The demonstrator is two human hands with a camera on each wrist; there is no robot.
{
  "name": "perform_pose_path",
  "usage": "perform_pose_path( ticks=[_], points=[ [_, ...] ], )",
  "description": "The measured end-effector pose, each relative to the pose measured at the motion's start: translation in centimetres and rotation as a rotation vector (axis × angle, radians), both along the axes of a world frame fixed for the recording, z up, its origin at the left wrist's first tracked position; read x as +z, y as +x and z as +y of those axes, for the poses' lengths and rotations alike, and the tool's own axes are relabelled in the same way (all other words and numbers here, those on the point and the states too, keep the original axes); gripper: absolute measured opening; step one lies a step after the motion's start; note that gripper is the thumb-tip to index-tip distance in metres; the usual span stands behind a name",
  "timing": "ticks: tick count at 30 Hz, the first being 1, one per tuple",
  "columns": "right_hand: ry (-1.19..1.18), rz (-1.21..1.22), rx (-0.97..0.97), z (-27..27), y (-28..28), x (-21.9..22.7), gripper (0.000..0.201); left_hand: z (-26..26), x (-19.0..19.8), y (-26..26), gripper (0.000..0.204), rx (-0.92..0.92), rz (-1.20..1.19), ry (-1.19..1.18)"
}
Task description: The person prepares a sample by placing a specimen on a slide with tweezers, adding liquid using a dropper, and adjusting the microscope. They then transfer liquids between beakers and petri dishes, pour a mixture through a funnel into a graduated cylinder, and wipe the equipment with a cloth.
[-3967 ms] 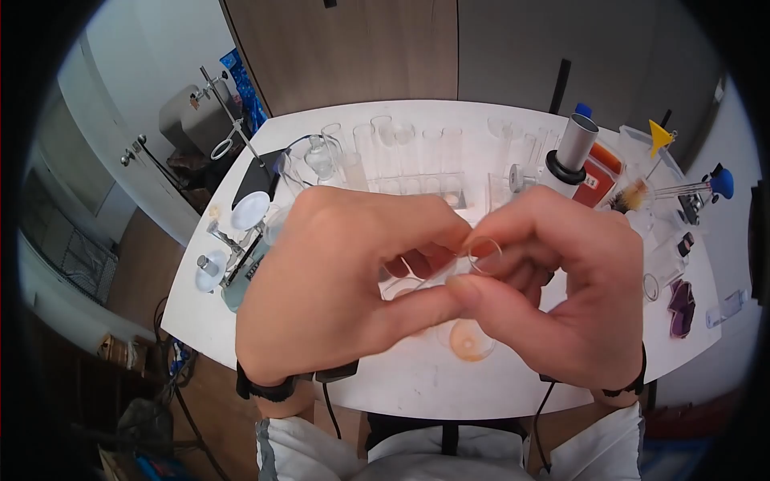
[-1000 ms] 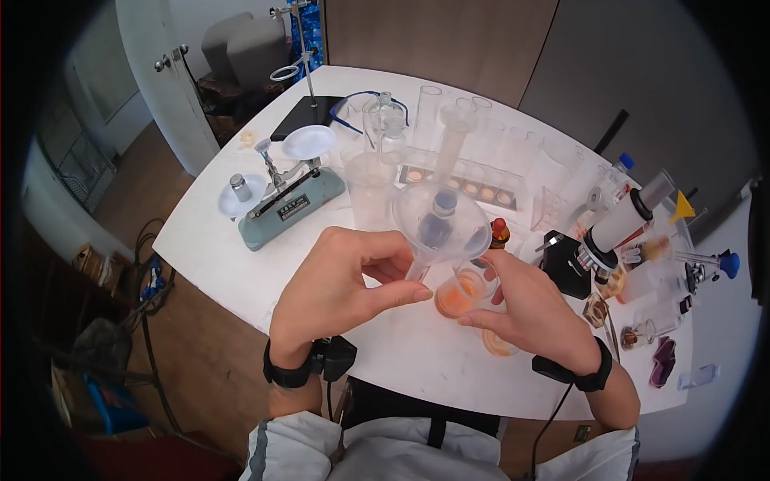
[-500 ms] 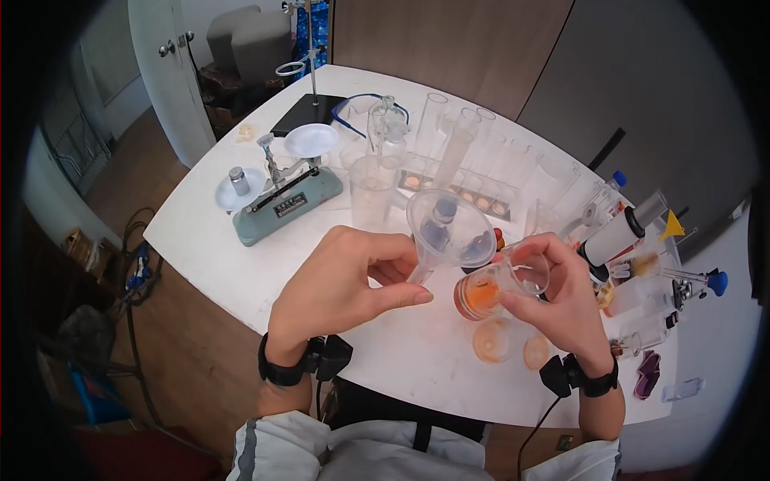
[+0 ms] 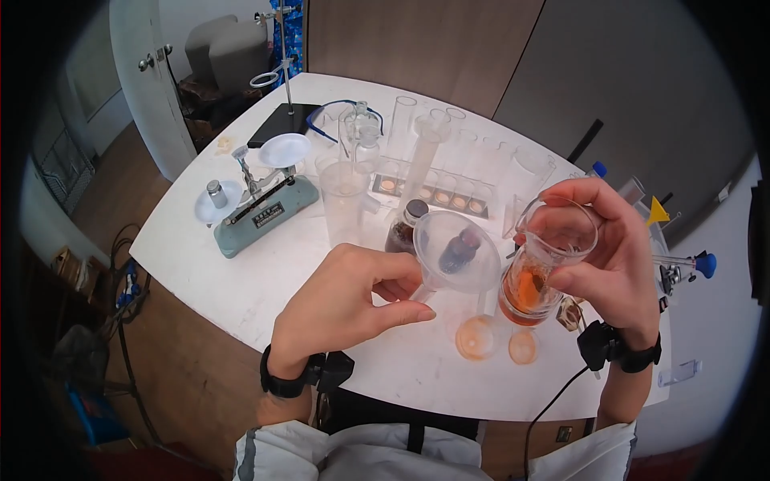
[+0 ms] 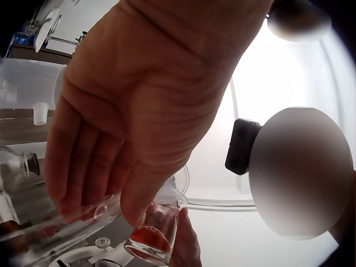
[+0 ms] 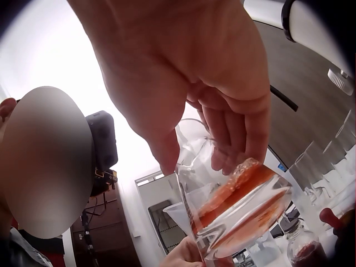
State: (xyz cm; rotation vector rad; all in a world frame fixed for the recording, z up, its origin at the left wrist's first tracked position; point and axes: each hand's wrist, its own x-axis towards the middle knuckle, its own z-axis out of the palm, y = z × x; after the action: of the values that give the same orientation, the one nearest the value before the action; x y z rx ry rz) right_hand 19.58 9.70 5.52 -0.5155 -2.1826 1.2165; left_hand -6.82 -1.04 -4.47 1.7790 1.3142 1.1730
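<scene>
My left hand (image 4: pixel 353 297) pinches a clear funnel (image 4: pixel 437 228) by its narrow lower part, wide mouth facing up. My right hand (image 4: pixel 613 264) grips a clear glass beaker (image 4: pixel 561 228) around its upper wall, right of the funnel. Orange-red liquid (image 4: pixel 528 290) with foam lies in the beaker's bottom, its surface slanted against the glass in the right wrist view. Under the beaker and funnel, a clear round dish with an orange tint (image 4: pixel 477 338) and a small orange disc (image 4: pixel 523 347) lie on the table. Behind the funnel stands a dark bottle with a black cap (image 4: pixel 401 227).
A green balance (image 4: pixel 269 216) and a tall plastic beaker (image 4: pixel 341 200) stand at left. Behind are a slide rack (image 4: pixel 433 197), glass cylinders (image 4: pixel 401 124) and a ring stand (image 4: pixel 290 88). A yellow funnel (image 4: pixel 658 210) is at right. White table (image 4: pixel 369 369) below.
Hands close together at the start have come apart. The right hand has carried the beaker rightward and up, away from the funnel. The left hand keeps the funnel nearly in place.
</scene>
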Motion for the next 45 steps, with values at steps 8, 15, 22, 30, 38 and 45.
perform_pose_path(
  ticks=[8,15,22,30,38,45],
  points=[
    [0.181,-0.195,0.034,0.5,-0.6,2.3,0.068,0.1,0.2,0.6,0.027,-0.032,0.024,0.061],
    [0.504,-0.379,0.139,0.1,-1.1,3.4,0.075,0.1,0.2,1.2,0.028,-0.042,0.032,0.056],
    [0.656,-0.582,0.123,-1.5,-1.7,4.7,0.075,0.4,-0.1,1.5,0.025,-0.056,0.061,0.065],
    [0.737,-0.766,0.09,-2.8,-2.2,6.1,0.072,0.6,0.0,1.9,0.026,-0.057,0.107,0.051],
    [0.792,-0.819,0.085,-2.7,-2.2,6.6,0.073,0.6,0.0,1.9,0.027,-0.093,0.087,0.066],
    [0.811,-0.927,0.093,-3.0,-2.9,7.5,0.069,0.8,-0.5,1.8,0.027,-0.083,0.127,0.055]
  ],
)
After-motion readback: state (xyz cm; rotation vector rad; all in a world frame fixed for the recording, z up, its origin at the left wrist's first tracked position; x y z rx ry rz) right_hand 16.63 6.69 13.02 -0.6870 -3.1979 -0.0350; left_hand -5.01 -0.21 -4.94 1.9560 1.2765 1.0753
